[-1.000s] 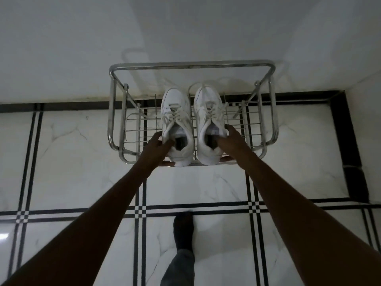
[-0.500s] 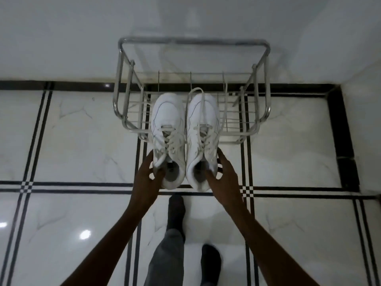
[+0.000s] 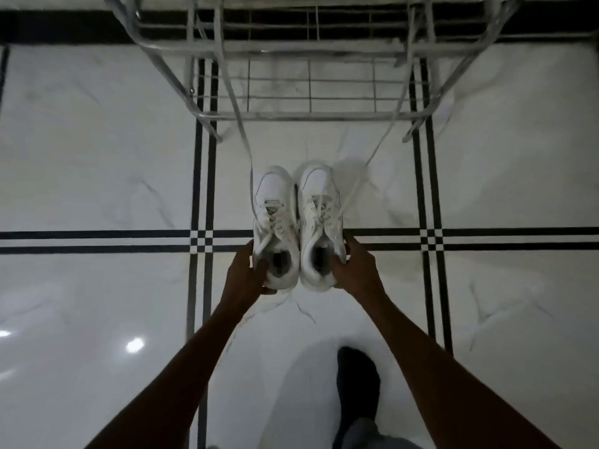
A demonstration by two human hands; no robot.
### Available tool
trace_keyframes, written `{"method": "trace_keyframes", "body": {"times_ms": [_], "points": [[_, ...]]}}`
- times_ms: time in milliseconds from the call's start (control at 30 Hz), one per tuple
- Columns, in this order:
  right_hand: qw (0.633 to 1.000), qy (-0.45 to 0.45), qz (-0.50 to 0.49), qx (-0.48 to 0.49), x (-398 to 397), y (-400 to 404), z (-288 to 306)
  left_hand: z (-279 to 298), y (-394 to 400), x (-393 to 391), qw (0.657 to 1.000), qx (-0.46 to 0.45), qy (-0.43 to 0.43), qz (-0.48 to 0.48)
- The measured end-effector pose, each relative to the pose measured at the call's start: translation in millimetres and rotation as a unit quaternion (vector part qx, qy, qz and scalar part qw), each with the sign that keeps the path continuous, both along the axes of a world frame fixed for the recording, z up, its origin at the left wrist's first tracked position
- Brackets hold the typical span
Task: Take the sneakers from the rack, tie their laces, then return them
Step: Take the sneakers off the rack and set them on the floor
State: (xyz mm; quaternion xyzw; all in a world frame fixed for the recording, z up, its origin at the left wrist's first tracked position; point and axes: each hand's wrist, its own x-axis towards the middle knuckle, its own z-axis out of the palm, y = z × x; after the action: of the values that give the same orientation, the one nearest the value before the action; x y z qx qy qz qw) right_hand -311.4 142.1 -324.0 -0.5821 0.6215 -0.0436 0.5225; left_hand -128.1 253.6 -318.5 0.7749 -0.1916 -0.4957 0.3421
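my left hand (image 3: 248,273) & right hand (image 3: 353,268) each clamp a sneaker (image 3: 275,222) heel; laces (image 3: 241,137) trail to rack (image 3: 311,92) at 12, so lower slow, pull them free first.

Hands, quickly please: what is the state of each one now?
Left hand: closed, holding the left sneaker at its heel.
Right hand: closed, holding the right sneaker at its heel.

Dim, grey, low-contrast indoor shot, w/ motion blur.
Floor (image 3: 97,176) tiles throw two small glare spots lower left; forearms near-silhouette. Rack (image 3: 311,47) bars & trailing laces (image 3: 241,134) smeared by blur; wide-angle bends lines at edges. Soft shadow beside sneakers (image 3: 298,228).
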Motion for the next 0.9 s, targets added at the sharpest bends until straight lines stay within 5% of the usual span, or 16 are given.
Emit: {"method": "trace_keyframes", "body": {"times_ms": [233,333,467,633,767,900], "points": [[0.999,0.023,-0.006,0.028,-3,10,-89,-94,9,7,0.998,0.051,0.016,-0.036],[0.997,0.048,0.011,-0.06,-7,26,-82,-100,17,9,0.994,0.057,-0.057,-0.069],[0.963,0.058,0.072,-0.255,12,37,-63,-88,11,13,0.992,0.005,-0.114,-0.05],[0.944,0.059,0.205,-0.252,53,30,-72,-104,-3,19,0.978,-0.067,-0.183,-0.078],[0.908,0.157,0.269,-0.282,73,29,-87,-126,2,22,0.958,-0.132,-0.239,-0.084],[0.881,0.212,0.257,-0.336,83,39,-89,-140,10,29,0.945,-0.188,-0.253,-0.086]]}}
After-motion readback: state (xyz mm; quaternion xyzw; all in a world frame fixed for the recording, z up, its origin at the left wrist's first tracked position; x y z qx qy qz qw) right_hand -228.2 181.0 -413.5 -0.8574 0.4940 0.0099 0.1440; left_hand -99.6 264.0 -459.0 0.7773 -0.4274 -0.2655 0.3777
